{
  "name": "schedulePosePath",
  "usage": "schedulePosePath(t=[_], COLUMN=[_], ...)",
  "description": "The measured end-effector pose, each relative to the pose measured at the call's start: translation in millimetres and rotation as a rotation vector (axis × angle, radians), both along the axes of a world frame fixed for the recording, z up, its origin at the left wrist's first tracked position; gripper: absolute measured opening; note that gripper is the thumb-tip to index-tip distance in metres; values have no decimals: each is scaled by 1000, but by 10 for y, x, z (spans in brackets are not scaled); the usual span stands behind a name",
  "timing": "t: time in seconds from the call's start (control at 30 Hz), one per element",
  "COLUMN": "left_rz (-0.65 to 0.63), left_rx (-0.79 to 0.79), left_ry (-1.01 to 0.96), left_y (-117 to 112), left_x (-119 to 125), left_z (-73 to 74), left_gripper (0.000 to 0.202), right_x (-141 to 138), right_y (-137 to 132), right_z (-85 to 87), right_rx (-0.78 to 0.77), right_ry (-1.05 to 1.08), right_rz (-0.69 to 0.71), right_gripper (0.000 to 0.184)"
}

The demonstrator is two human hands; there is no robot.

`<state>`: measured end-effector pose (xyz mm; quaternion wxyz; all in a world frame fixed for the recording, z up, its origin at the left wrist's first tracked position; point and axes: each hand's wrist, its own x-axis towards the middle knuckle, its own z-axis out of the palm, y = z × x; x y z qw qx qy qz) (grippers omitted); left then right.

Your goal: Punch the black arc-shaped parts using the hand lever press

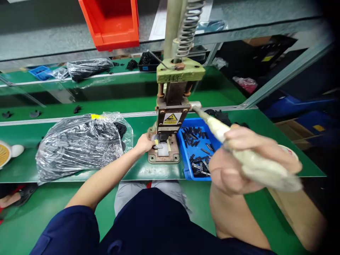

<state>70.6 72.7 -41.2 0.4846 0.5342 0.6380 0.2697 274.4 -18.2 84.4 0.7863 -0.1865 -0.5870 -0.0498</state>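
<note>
A hand-operated lever press [172, 113] with a warning label stands in front of me. My right hand [239, 159], slightly blurred, is wrapped around its long lever handle [217, 129], which is bound in pale tape and slants down towards me. At the press base [174, 148], my left hand [145, 143] has its fingers pinched on a small dark flat piece [158, 146] under the ram. Something pale yellow shows at the fingertips. Just right of the base, a blue tray [188, 170] holds many small black parts, some with metal strips.
A clear plastic bag of black parts [79, 145] lies left of the press. An orange bin [117, 41] sits on the shelf above. Behind are a black tray [147, 67] and a small blue tray [41, 72]. A round fan-like object [5, 154] is at far left.
</note>
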Motion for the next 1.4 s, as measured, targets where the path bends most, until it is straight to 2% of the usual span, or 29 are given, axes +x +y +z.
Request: schedulePosePath(t=[0.1, 0.17, 0.2, 0.27, 0.3, 0.33, 0.37, 0.4, 0.43, 0.5, 0.6, 0.77, 0.87, 1.03, 1.17, 1.23, 1.3, 1.4], left_rz=[69, 116, 142, 163, 154, 138, 117, 98, 80, 52, 39, 80, 108, 124, 89, 71, 30, -135], left_rx=[-86, -146, -166, -206, -227, -247, -267, -286, -305, -348, -435, -545, -556, -480, -413, -251, 15, 344], left_ry=[-233, -366, -416, -491, -525, -560, -598, -638, -676, -737, -813, -923, -951, -873, -818, -747, -622, -430], left_y=[-15, -50, -80, -162, -214, -272, -333, -396, -458, -572, -700, -838, -913, -955, -908, -890, -888, -924], left_x=[16, -41, -90, -214, -280, -342, -397, -443, -479, -524, -548, -532, -489, -400, -377, -402, -451, -529], left_z=[35, 89, 118, 173, 202, 232, 266, 302, 340, 413, 478, 438, 411, 472, 528, 526, 506, 465], left_gripper=[23, 25, 27, 28, 29, 30, 30, 31, 32, 33, 31, 28, 27, 26, 26, 27, 32, 27], right_x=[-17, -52, -79, -149, -195, -249, -312, -384, -463, -624, -807, -889, -875, -874, -912, -921, -912, -884], right_y=[129, 94, 46, -78, -142, -199, -245, -278, -297, -299, -263, -282, -326, -321, -243, -199, -166, -149], right_z=[271, 241, 148, -166, -362, -564, -756, -926, -1064, -1236, -1280, -1187, -1166, -1186, -1215, -1214, -1209, -1209], right_rx=[-135, -316, -385, -514, -573, -721, -954, -1063, -1139, -1224, -1258, -1285, -1318, -1350, -1352, -1365, -1395, -1459], right_ry=[29, 41, 57, 124, 183, 194, 114, 65, 31, -21, -58, -64, -15, 161, 394, 521, 631, 761], right_rz=[47, 64, 38, -67, -127, -135, -59, 14, 80, 213, 314, 326, 328, 388, 530, 650, 784, 984], right_gripper=[53, 56, 56, 59, 49, 37, 29, 25, 26, 33, 34, 23, 22, 21, 19, 16, 12, 5])
